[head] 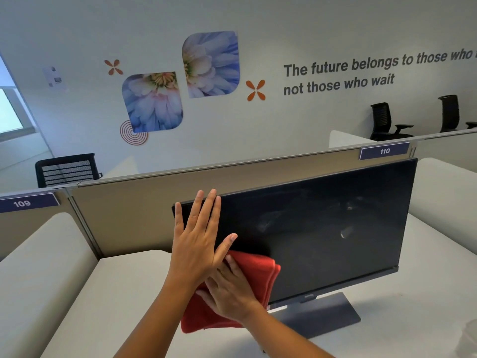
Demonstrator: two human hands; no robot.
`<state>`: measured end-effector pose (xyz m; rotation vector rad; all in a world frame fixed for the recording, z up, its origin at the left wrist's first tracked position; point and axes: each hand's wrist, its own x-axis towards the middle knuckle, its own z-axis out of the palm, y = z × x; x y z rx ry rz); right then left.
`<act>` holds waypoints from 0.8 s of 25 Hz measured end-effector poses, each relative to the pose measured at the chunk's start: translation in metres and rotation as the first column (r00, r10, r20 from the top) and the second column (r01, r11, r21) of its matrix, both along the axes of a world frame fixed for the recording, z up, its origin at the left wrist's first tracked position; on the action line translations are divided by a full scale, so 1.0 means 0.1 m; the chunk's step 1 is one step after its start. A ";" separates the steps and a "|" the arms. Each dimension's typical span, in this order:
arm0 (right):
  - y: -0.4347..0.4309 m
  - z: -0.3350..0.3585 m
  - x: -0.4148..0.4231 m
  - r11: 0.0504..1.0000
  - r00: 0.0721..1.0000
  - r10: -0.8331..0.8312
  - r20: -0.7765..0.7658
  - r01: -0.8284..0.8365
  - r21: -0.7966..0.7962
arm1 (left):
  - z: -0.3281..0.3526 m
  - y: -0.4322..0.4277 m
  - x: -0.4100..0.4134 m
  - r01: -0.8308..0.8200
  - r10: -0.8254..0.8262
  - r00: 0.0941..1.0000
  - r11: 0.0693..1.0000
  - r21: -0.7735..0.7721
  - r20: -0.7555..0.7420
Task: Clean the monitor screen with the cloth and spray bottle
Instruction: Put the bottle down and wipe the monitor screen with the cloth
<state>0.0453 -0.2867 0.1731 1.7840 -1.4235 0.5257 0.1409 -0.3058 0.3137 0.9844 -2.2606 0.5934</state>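
Note:
A black monitor (322,228) stands on a white desk, its dark screen showing smears and wet spots near the middle. My left hand (196,241) lies flat with fingers spread against the screen's upper left corner, holding nothing. My right hand (228,293) presses a folded red cloth (260,272) against the screen's lower left corner; the cloth hangs below the monitor's bottom edge. My forearms cross near the bottom of the view. At the bottom right edge a faint translucent object (468,337) is too blurred to identify.
The monitor's flat grey base (327,316) rests on the white desk (124,293). A beige partition (144,208) labelled 109 and 110 runs behind the monitor. Black office chairs (384,122) stand beyond it, by a decorated wall.

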 end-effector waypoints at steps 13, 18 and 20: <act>0.41 0.41 -2.41 0.816 0.395 -0.280 0.875 0.578 0.000 | -0.03 0.04 0.03 -0.044 0.044 0.999 0.999 0.011 -0.007; 0.29 0.23 -2.63 0.788 -0.037 -0.345 0.938 0.531 0.311 | -0.05 0.01 -0.03 -0.035 0.035 0.998 0.999 -0.002 -0.054; 0.22 0.58 -2.08 0.823 0.191 -0.219 0.957 0.564 0.076 | -0.06 0.02 -0.05 -0.028 0.027 0.996 0.999 -0.014 -0.086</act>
